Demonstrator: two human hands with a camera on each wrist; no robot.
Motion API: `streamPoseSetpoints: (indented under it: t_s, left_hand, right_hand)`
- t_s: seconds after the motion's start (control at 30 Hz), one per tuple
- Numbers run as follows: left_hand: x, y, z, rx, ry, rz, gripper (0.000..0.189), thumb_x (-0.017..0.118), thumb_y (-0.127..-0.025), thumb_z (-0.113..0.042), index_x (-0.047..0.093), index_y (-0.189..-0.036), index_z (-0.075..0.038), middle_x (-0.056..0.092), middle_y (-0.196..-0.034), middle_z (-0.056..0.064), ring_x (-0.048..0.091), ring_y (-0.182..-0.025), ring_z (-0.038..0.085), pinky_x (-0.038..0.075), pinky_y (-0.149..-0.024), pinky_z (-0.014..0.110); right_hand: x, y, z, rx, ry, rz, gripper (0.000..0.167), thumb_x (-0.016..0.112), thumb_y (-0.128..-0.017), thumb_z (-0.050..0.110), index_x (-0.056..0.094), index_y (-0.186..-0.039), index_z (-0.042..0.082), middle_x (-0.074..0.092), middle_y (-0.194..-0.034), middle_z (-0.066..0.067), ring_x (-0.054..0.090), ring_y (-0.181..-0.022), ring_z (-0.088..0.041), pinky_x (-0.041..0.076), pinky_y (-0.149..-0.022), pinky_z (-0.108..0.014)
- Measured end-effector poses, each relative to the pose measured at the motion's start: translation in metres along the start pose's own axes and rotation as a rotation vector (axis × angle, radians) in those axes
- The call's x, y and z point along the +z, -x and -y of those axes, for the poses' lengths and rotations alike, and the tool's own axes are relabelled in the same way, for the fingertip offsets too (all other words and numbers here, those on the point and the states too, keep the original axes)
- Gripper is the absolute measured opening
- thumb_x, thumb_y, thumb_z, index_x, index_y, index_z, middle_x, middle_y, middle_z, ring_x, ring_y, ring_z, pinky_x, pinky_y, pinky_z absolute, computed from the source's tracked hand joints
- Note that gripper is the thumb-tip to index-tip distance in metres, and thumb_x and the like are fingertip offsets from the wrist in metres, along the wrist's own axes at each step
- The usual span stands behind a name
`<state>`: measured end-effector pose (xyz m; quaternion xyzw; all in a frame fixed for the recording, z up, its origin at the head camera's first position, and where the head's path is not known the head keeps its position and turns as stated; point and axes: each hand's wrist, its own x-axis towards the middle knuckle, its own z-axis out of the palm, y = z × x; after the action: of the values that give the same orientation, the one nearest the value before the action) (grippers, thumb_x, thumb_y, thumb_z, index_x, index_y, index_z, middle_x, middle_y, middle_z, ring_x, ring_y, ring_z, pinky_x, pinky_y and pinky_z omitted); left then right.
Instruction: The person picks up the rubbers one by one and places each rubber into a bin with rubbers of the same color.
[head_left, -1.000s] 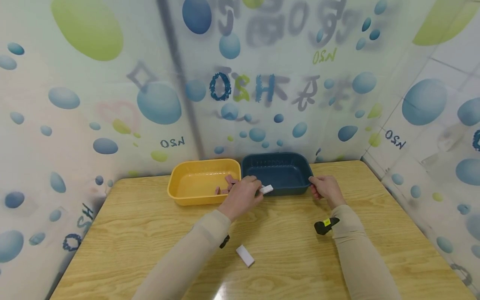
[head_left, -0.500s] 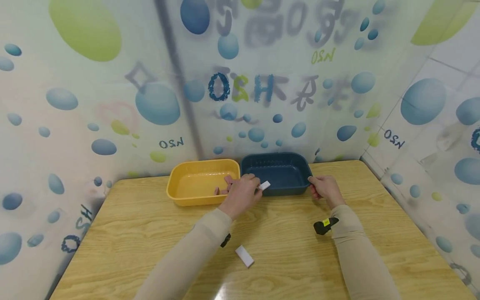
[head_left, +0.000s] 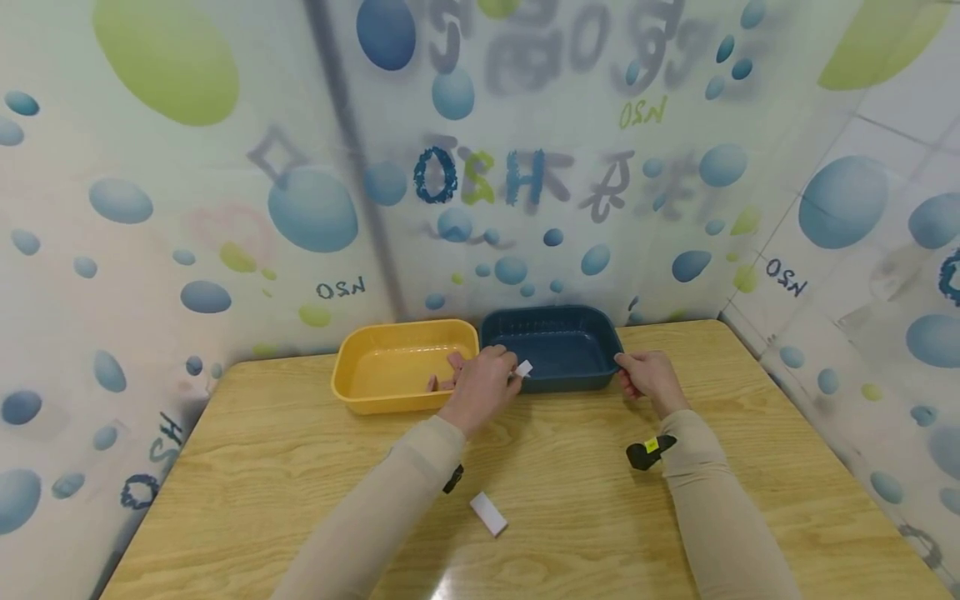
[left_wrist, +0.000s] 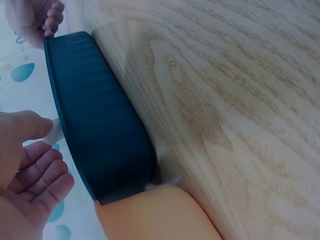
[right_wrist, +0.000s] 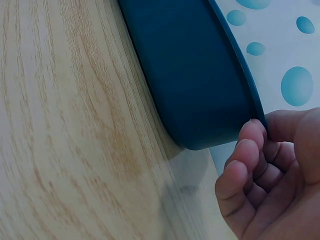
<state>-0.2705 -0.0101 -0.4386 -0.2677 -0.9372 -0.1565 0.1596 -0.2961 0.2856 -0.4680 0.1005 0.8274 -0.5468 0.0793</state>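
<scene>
My left hand (head_left: 483, 385) is over the near rims where the two bins meet. It pinches a small white block (head_left: 523, 368) between thumb and fingers, at the near left rim of the dark blue bin (head_left: 570, 357). In the left wrist view the thumb and fingers show beyond the bin's rim, and the block (left_wrist: 54, 132) is mostly hidden. My right hand (head_left: 651, 379) grips the blue bin's right near corner, thumb and fingertips pinching the rim (right_wrist: 257, 107). A second white block (head_left: 489, 514) lies on the table nearer me.
A yellow bin (head_left: 375, 403) stands against the blue bin's left side, with several pinkish-brown blocks (head_left: 455, 360) in its right part, partly hidden by my left hand. Behind the wooden table (head_left: 300, 467) hangs a wall covering (head_left: 465, 250) with printed bubbles.
My left hand has shifted slightly left and up with the white block, which now shows less from the head. My right hand keeps its grip on the blue bin's rim.
</scene>
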Motion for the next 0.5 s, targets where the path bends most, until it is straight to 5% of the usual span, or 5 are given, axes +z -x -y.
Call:
streamPoseSetpoints:
  t_s: [0.5]
  left_hand:
    - [0.0053,-0.0031,0.0021,-0.017,0.009,-0.039,0.007,0.075,-0.095,-0.014,0.074,-0.094,-0.007,0.068,-0.089,0.007,0.064,-0.082,0.021,0.058,-0.072,0.032]
  right_hand:
    - [0.0007,0.0006,0.0004,-0.005,0.012,-0.005,0.036,0.049,-0.108,0.024,0.061,-0.094,-0.007,0.054,-0.064,0.003,0.052,-0.058,-0.01,0.049,-0.056,-0.026]
